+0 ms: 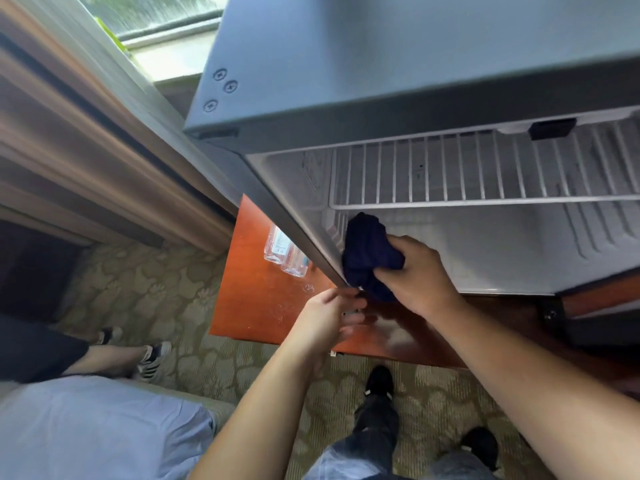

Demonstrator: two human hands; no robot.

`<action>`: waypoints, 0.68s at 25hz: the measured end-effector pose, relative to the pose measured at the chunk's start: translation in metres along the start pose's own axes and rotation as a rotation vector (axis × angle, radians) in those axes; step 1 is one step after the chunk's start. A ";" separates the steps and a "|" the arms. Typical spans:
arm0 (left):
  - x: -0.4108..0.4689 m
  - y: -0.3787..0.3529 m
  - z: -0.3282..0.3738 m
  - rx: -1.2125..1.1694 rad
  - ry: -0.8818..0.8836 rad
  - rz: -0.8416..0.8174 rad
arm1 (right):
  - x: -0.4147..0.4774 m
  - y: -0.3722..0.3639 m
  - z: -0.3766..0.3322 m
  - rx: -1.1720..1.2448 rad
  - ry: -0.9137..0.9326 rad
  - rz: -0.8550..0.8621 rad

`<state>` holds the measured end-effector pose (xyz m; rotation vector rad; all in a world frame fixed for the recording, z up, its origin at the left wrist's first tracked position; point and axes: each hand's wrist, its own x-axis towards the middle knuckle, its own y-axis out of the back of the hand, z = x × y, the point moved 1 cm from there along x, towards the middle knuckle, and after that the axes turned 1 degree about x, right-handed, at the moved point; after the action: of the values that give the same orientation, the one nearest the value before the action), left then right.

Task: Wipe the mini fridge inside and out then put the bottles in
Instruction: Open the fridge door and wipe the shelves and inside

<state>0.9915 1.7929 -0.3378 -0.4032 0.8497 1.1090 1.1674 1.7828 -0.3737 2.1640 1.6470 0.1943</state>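
The grey mini fridge [398,64] stands open on a reddish wooden table [263,306], its white inside and a wire shelf [485,174] showing. My right hand [415,271] grips a bunched dark blue cloth [367,254] against the inner left wall, near the front lower corner. My left hand [332,313] hovers just below the fridge's front left corner, fingers loosely extended, holding nothing. Two clear water bottles [284,251] lie on the table left of the fridge, partly hidden by its side.
A curtain [86,133] and a window [166,22] fill the upper left. Another person's legs and striped shoes [152,358] are at the left on the patterned carpet. A light blue covered seat [86,427] lies at the lower left. My own feet are below the table edge.
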 end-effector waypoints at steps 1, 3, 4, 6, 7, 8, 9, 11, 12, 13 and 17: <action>0.001 -0.004 0.004 0.013 0.023 -0.010 | -0.009 0.005 -0.001 -0.021 0.018 -0.046; -0.002 -0.012 0.007 0.039 0.042 -0.059 | -0.030 0.015 -0.006 -0.089 0.095 -0.090; -0.006 -0.014 0.007 0.044 0.035 -0.091 | -0.040 0.021 -0.012 -0.114 0.147 -0.075; -0.016 -0.014 0.002 0.039 0.002 -0.126 | -0.057 0.033 -0.023 -0.162 0.235 -0.034; -0.023 -0.013 -0.003 0.016 -0.031 -0.129 | -0.066 0.036 -0.030 -0.183 0.277 -0.015; -0.031 -0.012 -0.008 -0.020 -0.073 -0.134 | -0.075 0.039 -0.039 -0.177 0.302 0.010; -0.037 -0.011 -0.010 -0.070 -0.116 -0.150 | -0.083 0.041 -0.048 -0.132 0.305 0.044; -0.053 -0.008 -0.007 -0.168 -0.208 -0.201 | -0.094 0.044 -0.069 0.016 0.291 0.116; -0.062 -0.007 -0.001 -0.191 -0.258 -0.211 | -0.096 0.047 -0.080 0.092 0.282 0.151; -0.069 -0.005 0.008 -0.205 -0.311 -0.208 | -0.097 0.050 -0.090 0.166 0.263 0.185; -0.093 0.003 0.049 -0.216 -0.524 -0.150 | -0.076 0.066 -0.128 0.480 0.113 0.288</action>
<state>0.9912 1.7697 -0.2358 -0.3258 0.2354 1.1000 1.1585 1.7273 -0.2210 2.7978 1.5520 -0.0017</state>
